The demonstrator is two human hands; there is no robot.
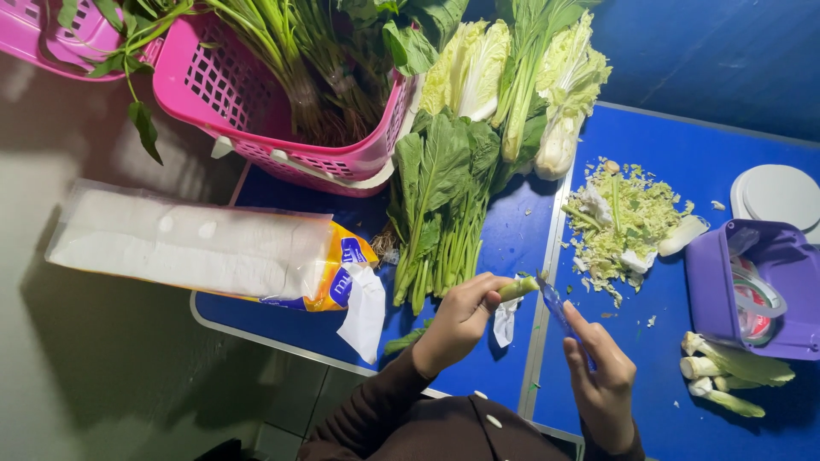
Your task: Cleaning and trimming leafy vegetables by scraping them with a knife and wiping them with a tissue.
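Blue tabletop (683, 162) in two joined panels, grey floor beside it, two pink baskets (256, 102) of greens, one purple tub (713, 286), three trimmed stalks (726, 371) (lower right), left hand (457, 320) pinching green stem (518, 288) above the seam, right hand (602, 380) gripping small knife (555, 306) just beside it.

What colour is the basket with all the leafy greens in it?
Bright pink. The basket shows clearly in the head view, at the top left.

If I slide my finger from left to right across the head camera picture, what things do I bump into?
Pack of white tissues → bunch of leafy greens → left hand holding a green stalk → right hand with a knife → pile of chopped cabbage → purple tub.
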